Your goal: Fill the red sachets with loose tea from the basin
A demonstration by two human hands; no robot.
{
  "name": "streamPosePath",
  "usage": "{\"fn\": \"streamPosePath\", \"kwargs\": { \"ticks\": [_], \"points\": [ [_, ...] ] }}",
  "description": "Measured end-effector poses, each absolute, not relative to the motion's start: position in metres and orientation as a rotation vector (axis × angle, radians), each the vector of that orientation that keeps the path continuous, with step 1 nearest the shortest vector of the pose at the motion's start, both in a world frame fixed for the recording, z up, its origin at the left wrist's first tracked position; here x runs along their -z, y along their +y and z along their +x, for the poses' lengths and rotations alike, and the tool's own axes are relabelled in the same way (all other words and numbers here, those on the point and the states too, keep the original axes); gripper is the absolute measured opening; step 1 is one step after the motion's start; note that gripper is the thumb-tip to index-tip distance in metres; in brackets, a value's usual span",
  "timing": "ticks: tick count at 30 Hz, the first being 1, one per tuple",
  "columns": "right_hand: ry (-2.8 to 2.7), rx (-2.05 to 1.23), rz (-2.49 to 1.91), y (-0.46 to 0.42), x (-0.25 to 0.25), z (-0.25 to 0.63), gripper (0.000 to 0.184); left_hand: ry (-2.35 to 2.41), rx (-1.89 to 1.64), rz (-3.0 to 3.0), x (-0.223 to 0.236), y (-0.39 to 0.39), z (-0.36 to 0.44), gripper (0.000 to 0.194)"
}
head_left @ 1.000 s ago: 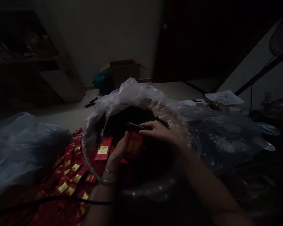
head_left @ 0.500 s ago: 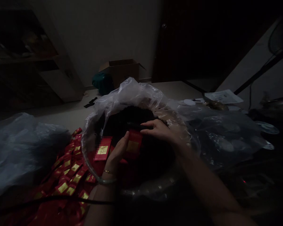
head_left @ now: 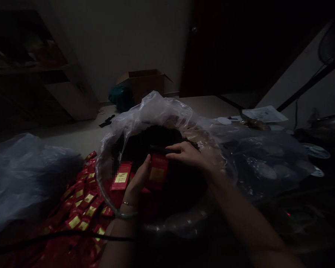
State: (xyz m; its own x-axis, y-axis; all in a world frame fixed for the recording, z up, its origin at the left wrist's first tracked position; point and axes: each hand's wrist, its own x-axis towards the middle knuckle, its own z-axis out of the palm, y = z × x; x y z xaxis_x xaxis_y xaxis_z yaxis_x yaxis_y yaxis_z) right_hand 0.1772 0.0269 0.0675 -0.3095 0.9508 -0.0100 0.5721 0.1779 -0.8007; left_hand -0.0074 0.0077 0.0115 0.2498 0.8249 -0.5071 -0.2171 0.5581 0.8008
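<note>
My left hand [head_left: 139,176] pinches a red packet [head_left: 158,173] with a gold label, upright, thumb along its left edge. At the packet's top edge, my right hand [head_left: 185,153] grips a dark, narrow tool [head_left: 160,149]; its exact shape is lost in the gloom. Both hands are over a round container lined with clear plastic [head_left: 155,106], which holds a heap of dark, loose material [head_left: 159,134] like tea leaves. Another red packet [head_left: 122,176] with a gold label lies left of my left hand, inside the container's rim.
Many small red packets [head_left: 85,203] are piled left of the container, beside a big plastic bag [head_left: 28,178]. A dark cord [head_left: 58,234] crosses my left forearm. To the right lies a clear bag [head_left: 268,160] with pale round things. An open carton [head_left: 147,83] stands behind.
The dark tool in my right hand has tilted and lost its pale sheen. In my left hand the red packet's front has turned slightly more into view. Both hands stay almost in place.
</note>
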Motion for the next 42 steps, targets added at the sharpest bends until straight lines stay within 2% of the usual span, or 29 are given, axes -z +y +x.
{"fn": "streamPosePath", "kwargs": {
  "ticks": [8,25,32,38,40,42],
  "points": [
    [-1.966,-0.992,-1.427,0.025,-0.072,0.177,0.032,1.031,-0.789,0.703,-0.004,0.011,-0.010,0.061],
    [-2.001,-0.977,-1.450,0.026,-0.069,0.178,0.038,1.019,-0.819,0.706,0.001,0.009,-0.011,0.059],
    [-2.076,-1.032,-1.327,0.028,-0.062,0.176,0.034,1.099,-0.997,1.060,-0.007,0.013,-0.010,0.042],
    [-1.836,-0.984,-1.518,0.034,-0.069,0.194,0.045,1.104,-1.181,1.066,-0.002,0.015,-0.011,0.033],
    [-1.865,-0.897,-1.637,0.041,-0.063,0.210,0.041,1.122,-1.243,1.057,0.000,0.017,-0.012,0.028],
    [-2.019,-0.856,-1.765,0.050,-0.050,0.228,0.029,1.171,-1.277,1.044,0.000,0.017,-0.012,0.025]
  ]
}}
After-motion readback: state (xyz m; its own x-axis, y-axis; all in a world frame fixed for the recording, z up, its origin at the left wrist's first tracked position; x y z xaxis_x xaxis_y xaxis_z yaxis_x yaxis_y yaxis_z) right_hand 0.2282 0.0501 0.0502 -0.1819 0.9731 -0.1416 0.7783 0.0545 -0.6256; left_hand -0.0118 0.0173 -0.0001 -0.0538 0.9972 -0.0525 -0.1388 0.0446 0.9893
